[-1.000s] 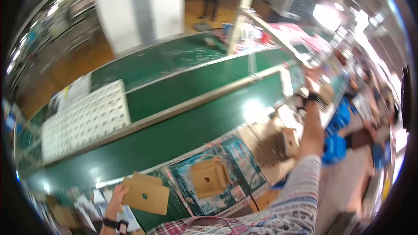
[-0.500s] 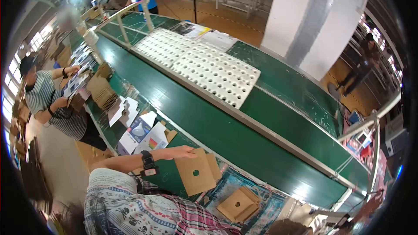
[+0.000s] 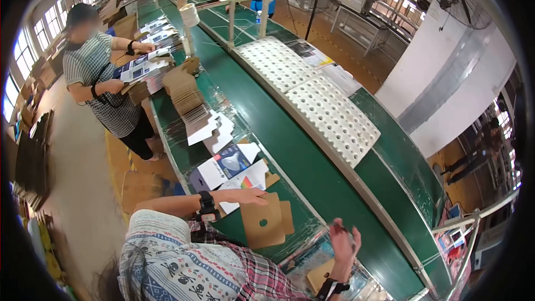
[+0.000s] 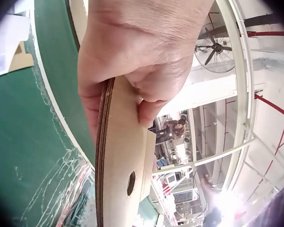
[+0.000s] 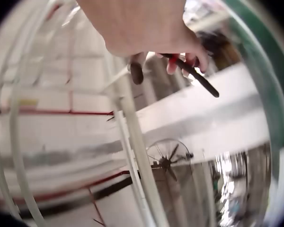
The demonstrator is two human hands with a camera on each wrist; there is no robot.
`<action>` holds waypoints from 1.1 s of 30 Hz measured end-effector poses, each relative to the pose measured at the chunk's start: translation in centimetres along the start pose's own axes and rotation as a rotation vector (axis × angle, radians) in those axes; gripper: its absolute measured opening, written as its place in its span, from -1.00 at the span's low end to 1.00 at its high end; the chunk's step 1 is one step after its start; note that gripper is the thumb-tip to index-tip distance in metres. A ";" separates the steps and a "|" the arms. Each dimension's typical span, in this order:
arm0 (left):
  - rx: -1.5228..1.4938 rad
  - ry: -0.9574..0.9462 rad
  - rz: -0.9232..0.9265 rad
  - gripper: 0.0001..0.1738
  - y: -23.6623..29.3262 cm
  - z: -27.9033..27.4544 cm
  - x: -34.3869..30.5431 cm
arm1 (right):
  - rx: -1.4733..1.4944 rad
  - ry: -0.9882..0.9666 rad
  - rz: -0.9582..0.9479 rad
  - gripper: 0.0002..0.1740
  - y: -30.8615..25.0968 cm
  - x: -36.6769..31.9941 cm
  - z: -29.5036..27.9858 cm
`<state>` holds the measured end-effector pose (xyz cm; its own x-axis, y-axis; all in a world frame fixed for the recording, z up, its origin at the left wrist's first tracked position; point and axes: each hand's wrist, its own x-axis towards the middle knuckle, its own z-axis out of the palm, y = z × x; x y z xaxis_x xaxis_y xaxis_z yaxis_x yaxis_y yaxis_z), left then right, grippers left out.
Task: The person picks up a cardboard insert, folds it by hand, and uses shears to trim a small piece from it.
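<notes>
My left hand (image 3: 242, 195) pinches a brown piece of cardboard (image 3: 262, 228) by its upper edge. This cardboard has a round hole and a side flap; the left wrist view shows stacked corrugated layers (image 4: 104, 137) between thumb and fingers. To the right, my right hand (image 3: 344, 242) is raised over the bench, with a dark slim tool (image 5: 199, 80) held in its fingers. A bit of red shows on the tool; its kind cannot be made out through the blur. Below that hand another brown cardboard piece (image 3: 319, 276) lies on the worn blue-green mat, partly covered by the wrist.
Printed boxes (image 3: 233, 161) and a row of brown cardboard (image 3: 184, 92) stand along the bench to the left. A person in a striped shirt (image 3: 92, 58) handles printed cartons there. Beyond a metal rail (image 3: 334, 159) lies a white perforated board (image 3: 334, 111) on the green surface.
The head view has swung left. My right hand, stretched far to the right at first, is back over the bench with a dark tool. My left hand keeps its hold on the cardboard.
</notes>
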<state>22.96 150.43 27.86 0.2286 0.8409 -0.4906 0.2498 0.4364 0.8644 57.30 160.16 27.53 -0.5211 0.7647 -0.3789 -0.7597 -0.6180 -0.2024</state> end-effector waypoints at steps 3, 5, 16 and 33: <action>-0.015 0.051 0.172 -0.38 -3.9 -3.5 -2.7 | -0.325 -0.029 0.167 -0.45 5.2 1.9 3.7; -0.132 -0.013 0.064 -0.41 -6.2 -5.9 -4.3 | -0.520 -0.043 0.306 -0.42 8.4 2.8 6.8; -0.368 0.100 0.245 -0.47 -17.2 -21.0 -13.3 | -0.509 -0.145 0.700 -0.44 32.0 13.9 21.5; -0.551 0.468 0.072 -0.49 -22.8 -28.4 -24.9 | -0.639 -0.478 1.033 -0.46 48.3 23.4 24.1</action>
<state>-15.12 128.64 23.43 -0.2312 0.8687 -0.4381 -0.2893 0.3686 0.8835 -0.98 152.64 30.63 -0.9357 -0.2054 -0.2868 0.3213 -0.8316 -0.4530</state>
